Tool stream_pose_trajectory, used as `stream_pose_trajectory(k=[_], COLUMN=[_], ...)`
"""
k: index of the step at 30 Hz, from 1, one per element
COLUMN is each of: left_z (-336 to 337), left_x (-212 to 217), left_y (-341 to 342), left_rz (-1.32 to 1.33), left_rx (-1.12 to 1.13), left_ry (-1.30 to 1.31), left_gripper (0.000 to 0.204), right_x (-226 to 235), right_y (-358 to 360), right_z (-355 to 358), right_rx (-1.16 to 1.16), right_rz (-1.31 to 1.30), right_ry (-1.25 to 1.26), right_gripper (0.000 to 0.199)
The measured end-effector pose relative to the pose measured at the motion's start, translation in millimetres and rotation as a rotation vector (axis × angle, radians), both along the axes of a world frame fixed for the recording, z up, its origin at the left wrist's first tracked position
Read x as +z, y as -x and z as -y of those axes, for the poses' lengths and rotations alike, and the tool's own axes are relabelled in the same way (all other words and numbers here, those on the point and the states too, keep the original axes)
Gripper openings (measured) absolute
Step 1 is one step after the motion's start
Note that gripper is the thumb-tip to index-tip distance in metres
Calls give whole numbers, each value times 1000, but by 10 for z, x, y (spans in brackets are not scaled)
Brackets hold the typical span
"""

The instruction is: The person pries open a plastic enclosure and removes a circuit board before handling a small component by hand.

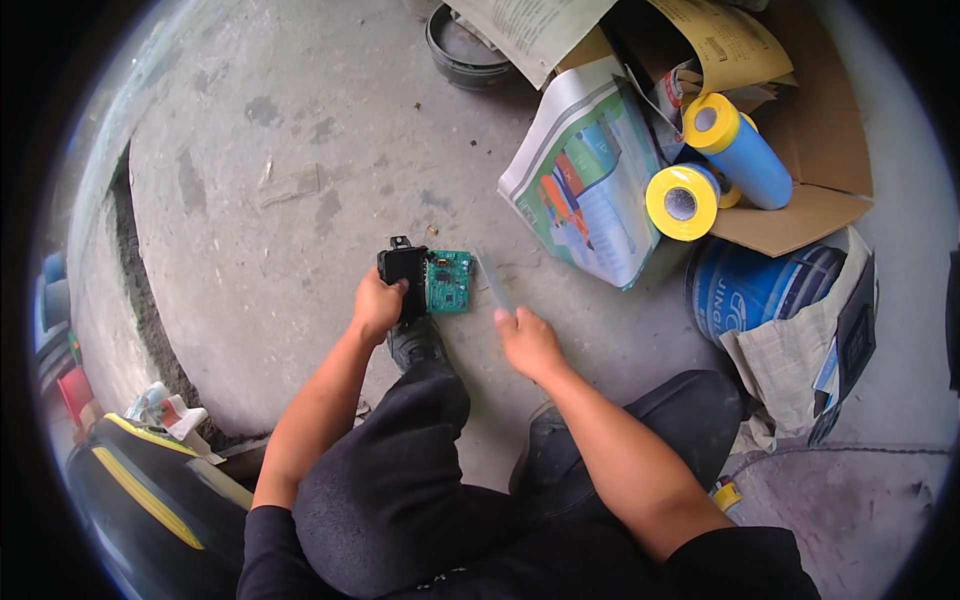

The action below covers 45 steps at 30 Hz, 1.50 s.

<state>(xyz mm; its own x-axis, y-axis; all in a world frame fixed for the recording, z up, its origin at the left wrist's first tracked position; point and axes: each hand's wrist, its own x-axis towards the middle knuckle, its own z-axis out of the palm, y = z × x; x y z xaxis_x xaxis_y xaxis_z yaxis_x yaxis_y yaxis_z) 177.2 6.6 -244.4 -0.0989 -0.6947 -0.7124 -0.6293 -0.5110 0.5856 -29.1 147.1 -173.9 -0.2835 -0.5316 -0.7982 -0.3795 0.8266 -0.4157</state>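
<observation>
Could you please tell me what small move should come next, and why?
Perhaps the right hand could lay down the pale flat strip and steady the green circuit board: the board juts out beside the black case, which the left hand grips, and neither hand seems to hold the board itself.
</observation>
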Motion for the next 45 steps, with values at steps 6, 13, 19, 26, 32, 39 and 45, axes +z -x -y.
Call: stream_pose_trajectory(k=[6, 13, 19, 26, 32, 39, 45], left_z=[23, 33, -23, -71, -116, -69, -50], left_x=[-60, 160, 178, 322, 388, 291, 215], left_y=[-82, -124, -288, -349, -321, -239, -230], left_rz=[-43, -166, -217, -209, -215, -171, -110], left_rx=[53, 205, 275, 288, 323, 174, 69], left_ry=[-87, -217, -253, -250, -254, -219, -107], left_gripper=[25, 22, 23, 26, 25, 24, 38], right_x=[-118, -279, -379, -593, -811, -689, -597], right_y=[93, 307, 216, -35, -229, 10, 27], right_z=[-20, 93, 354, 1389, 1616, 1508, 1445], right_rx=[-7, 166, 368, 492, 618, 592, 619], right_rz=[-28, -237, -467, -232, -381, -247, -263], right_ry=[-7, -134, 306, 455, 421, 324, 432], right_gripper=[47, 39, 35, 19, 21, 20, 22])
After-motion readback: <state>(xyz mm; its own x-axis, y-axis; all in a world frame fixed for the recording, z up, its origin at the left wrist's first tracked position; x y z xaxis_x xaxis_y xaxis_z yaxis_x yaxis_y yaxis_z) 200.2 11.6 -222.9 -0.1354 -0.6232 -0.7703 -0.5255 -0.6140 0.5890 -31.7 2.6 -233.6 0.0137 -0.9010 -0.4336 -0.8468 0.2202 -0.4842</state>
